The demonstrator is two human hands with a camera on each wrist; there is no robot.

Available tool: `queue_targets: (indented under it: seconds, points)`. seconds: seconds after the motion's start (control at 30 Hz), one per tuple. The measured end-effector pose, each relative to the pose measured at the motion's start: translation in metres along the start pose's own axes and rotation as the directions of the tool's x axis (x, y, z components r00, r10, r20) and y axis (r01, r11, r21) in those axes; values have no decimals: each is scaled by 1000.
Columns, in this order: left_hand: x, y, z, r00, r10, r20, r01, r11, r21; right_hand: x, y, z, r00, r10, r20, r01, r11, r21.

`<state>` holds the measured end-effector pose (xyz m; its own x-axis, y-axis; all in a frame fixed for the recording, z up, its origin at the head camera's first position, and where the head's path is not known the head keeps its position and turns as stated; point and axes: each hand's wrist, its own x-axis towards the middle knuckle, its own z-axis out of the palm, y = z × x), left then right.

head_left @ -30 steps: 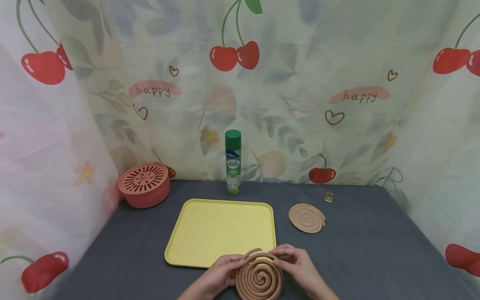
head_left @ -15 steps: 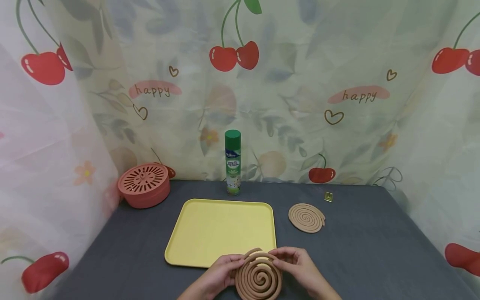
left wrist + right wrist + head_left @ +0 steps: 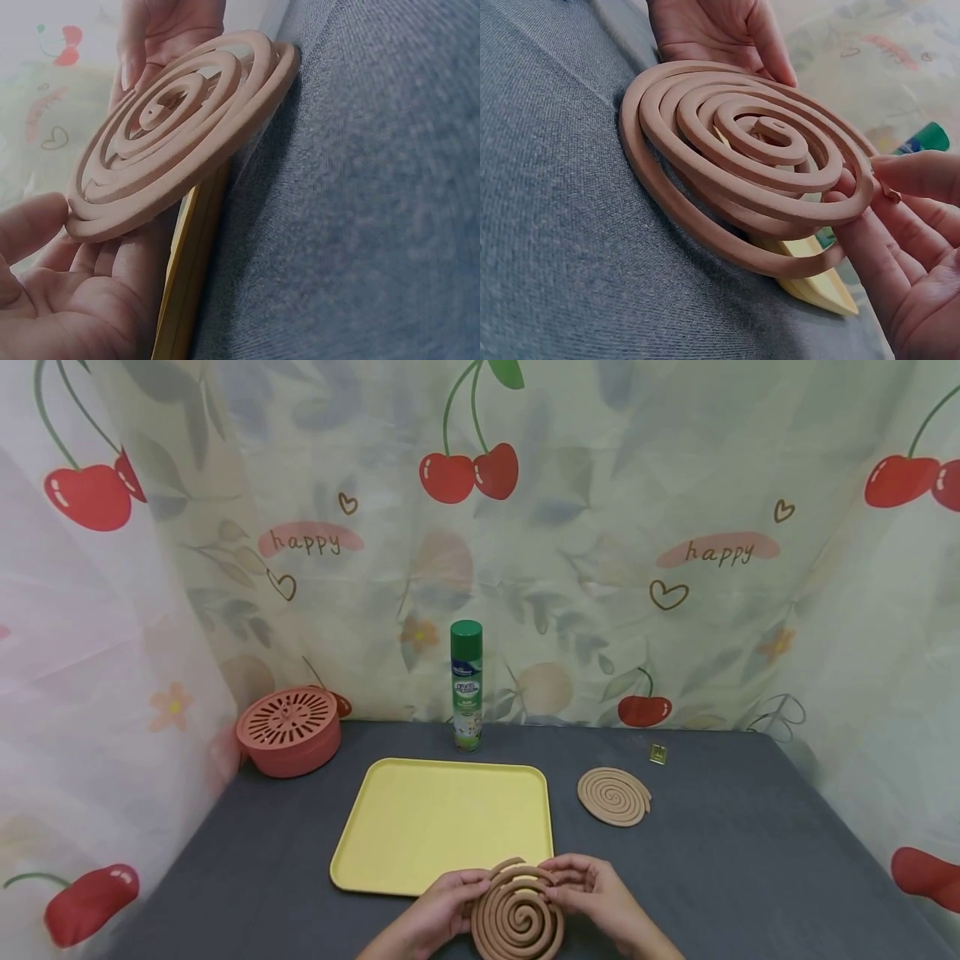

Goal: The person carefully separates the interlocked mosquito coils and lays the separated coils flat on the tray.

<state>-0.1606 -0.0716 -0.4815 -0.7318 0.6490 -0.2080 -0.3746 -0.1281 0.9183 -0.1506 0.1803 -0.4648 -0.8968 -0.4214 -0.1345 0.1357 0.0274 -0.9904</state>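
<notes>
Pinching the brown spiral coil (image 3: pixel 525 922) are both hands (image 3: pixel 446 903) (image 3: pixel 597 896).

Dark counter (image 3: pixel 750 852) holds | round red vented container (image 3: pixel 288 733), rear left | upright green can (image 3: pixel 467 689) | yellow tray (image 3: pixel 450 822) | flat tan coil (image 3: pixel 613 797) | small gold piece (image 3: pixel 657 754)

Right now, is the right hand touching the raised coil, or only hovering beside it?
Touching. The right wrist view shows the right hand pinching the raised coil at its edge.
</notes>
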Motion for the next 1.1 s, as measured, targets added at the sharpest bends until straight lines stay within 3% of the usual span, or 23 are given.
queue_targets:
  seconds: [0.43,0.6,0.73,1.1]
  points:
    - [1,0,0,1000,-13,-19,13,1000,3,0,5,2,996,56,65,-58,998,32]
    - [1,-1,0,1000,-4,-21,4,1000,-2,1,9,1,992,61,111,-71,994,89]
    - [0,-2,1,1000,6,-13,-6,1000,-15,1,11,0,986,48,161,-69,989,128]
    - [1,-2,2,1000,2,-13,-2,1000,-17,3,15,-3,978,16,207,-56,980,191]
